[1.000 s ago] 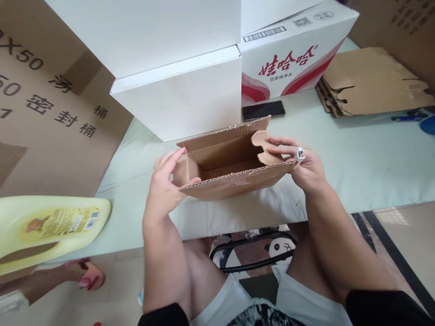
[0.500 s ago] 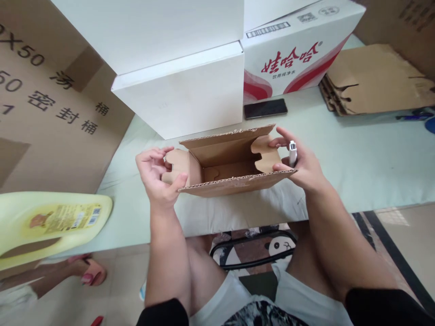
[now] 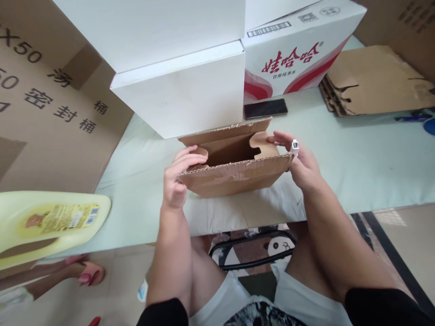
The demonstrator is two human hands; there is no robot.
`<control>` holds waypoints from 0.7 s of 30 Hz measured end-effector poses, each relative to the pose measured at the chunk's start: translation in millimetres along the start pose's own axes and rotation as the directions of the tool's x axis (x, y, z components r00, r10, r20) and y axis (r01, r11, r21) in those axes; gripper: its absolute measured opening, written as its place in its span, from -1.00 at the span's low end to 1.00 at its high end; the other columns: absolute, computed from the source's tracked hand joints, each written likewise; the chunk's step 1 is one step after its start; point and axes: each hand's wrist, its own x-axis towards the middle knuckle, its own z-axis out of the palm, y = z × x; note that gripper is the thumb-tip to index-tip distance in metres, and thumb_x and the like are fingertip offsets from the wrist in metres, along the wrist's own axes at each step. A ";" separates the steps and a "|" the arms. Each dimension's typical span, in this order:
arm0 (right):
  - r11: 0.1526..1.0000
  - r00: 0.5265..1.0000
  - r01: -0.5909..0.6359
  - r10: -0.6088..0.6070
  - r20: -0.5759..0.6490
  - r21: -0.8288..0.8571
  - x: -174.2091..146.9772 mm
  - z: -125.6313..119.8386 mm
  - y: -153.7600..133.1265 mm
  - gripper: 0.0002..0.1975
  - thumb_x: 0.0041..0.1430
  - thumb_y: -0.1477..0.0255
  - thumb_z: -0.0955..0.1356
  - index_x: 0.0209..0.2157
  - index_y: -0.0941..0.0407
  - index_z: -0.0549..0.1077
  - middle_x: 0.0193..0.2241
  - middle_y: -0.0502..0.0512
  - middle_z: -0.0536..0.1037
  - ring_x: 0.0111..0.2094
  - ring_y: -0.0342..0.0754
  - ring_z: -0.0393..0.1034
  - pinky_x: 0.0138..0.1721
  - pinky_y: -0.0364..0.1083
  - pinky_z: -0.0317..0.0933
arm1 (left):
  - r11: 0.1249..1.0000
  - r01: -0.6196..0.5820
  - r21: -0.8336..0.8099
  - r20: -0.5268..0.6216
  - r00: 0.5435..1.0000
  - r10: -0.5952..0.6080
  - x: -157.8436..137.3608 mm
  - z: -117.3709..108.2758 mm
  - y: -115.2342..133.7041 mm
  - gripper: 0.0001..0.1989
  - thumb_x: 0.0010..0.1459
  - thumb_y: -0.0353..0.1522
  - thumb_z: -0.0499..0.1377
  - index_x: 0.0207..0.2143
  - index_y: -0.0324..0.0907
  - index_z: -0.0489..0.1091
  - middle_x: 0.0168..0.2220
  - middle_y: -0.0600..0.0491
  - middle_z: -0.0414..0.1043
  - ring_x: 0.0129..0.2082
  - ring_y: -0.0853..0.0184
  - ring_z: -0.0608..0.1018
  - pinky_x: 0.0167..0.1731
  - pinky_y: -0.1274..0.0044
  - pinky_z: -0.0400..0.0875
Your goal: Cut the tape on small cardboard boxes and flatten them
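Note:
A small brown cardboard box (image 3: 238, 179) stands on the cloth-covered table in front of me, its top open and its two long flaps raised. At its left end my left hand (image 3: 180, 176) has its fingers over the left end flap, which is folded inward, with the thumb outside. My right hand (image 3: 302, 165) is at the other end, fingertips on the notched right end flap (image 3: 263, 144), which leans inward. Tucked in that same hand is a small white plastic tool (image 3: 295, 147); its kind is unclear. The box's inside is dark.
White boxes (image 3: 183, 95) and a red-printed white carton (image 3: 288, 68) stand behind, with a phone (image 3: 265, 108) before them. Flattened cardboard (image 3: 380, 81) lies at right. A large carton (image 3: 50, 99) and a yellow bottle (image 3: 54, 222) are at left. Another person's foot (image 3: 91, 274) shows below.
My left hand has moved right and turned over the left end flap, which has gone from sticking outward to folded inward. The box has tilted slightly; my right hand stays at its end.

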 end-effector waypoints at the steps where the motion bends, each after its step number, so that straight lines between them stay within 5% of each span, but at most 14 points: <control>1: 1.000 1.000 0.004 -0.004 0.008 0.016 -0.4 -0.4 0.0 -0.37 0.24 -0.13 0.30 0.19 -0.07 0.44 0.14 0.16 0.57 0.18 0.19 0.44 0.21 0.26 0.32 | 1.000 0.008 0.002 -0.017 1.000 -0.008 -0.1 0.7 -0.5 -0.21 0.11 0.37 -0.09 -0.26 -0.09 0.52 -0.22 -0.10 0.59 0.10 0.00 0.58 0.29 0.14 0.35; 4: 1.000 1.000 0.017 -0.017 0.012 -0.021 -1.3 -1.2 -0.4 -0.26 0.09 -0.21 0.39 0.14 -0.02 0.48 0.13 0.18 0.57 0.19 0.26 0.43 0.22 0.27 0.31 | 0.996 0.090 0.013 -0.122 0.989 -0.088 -1.9 2.9 -3.8 -0.43 0.13 0.16 0.21 -0.03 -0.06 0.42 0.06 -0.11 0.48 0.21 0.04 0.51 0.27 0.17 0.37; 8: 0.994 1.000 -0.029 0.028 -0.014 -0.104 -1.7 1.1 -2.6 -0.30 0.04 -0.06 0.48 0.14 0.00 0.48 0.13 0.18 0.56 0.22 0.28 0.40 0.18 0.22 0.34 | 0.987 0.149 0.065 -0.137 0.981 -0.140 -5.2 4.0 -10.1 -0.21 0.15 0.08 0.24 0.34 0.13 0.07 0.46 -0.11 0.01 0.48 0.00 0.14 0.28 0.12 0.33; 10: 0.995 0.999 -0.049 0.048 -0.009 -0.085 -1.4 3.4 -2.9 -0.30 0.05 0.01 0.49 0.17 0.00 0.45 0.15 0.18 0.54 0.24 0.27 0.37 0.13 0.20 0.37 | 0.987 0.141 0.074 -0.081 0.988 -0.135 -5.5 3.3 -12.4 -0.17 0.18 0.06 0.22 0.40 0.12 -0.02 0.46 -0.13 0.02 0.48 -0.01 0.14 0.28 0.12 0.32; 15: 0.993 0.993 -0.119 0.119 -0.027 0.002 0.5 7.1 0.8 -0.29 0.00 0.06 0.51 0.17 -0.03 0.41 0.16 0.18 0.52 0.19 0.24 0.41 -0.09 0.09 0.46 | 0.990 0.096 0.099 -0.019 0.995 -0.095 -2.3 -1.9 -4.5 -0.55 0.24 -0.09 0.18 0.12 -0.04 0.40 0.06 -0.08 0.48 0.25 0.07 0.47 0.30 0.15 0.33; 18: 0.986 0.986 -0.164 0.165 -0.035 0.032 1.6 7.4 3.3 -0.37 0.02 0.06 0.49 0.11 0.00 0.44 0.12 0.19 0.55 0.11 0.22 0.47 -0.17 0.08 0.47 | 0.963 0.100 0.250 0.058 0.991 -0.118 -1.9 -4.7 12.1 -0.73 0.25 -0.16 0.14 -0.12 -0.07 0.51 -0.03 -0.05 0.48 0.22 0.06 0.47 0.31 0.13 0.31; 21: 0.982 0.981 -0.189 0.189 -0.040 0.024 1.9 6.8 4.5 -0.45 0.05 0.09 0.47 0.05 0.02 0.48 0.06 0.18 0.58 0.07 0.22 0.50 -0.11 0.15 0.46 | 0.924 0.120 0.362 0.149 0.972 -0.184 -4.8 -4.3 28.1 -0.61 0.11 -0.13 0.29 -0.05 -0.09 0.42 0.15 -0.10 0.39 0.29 -0.06 0.35 0.30 0.03 0.27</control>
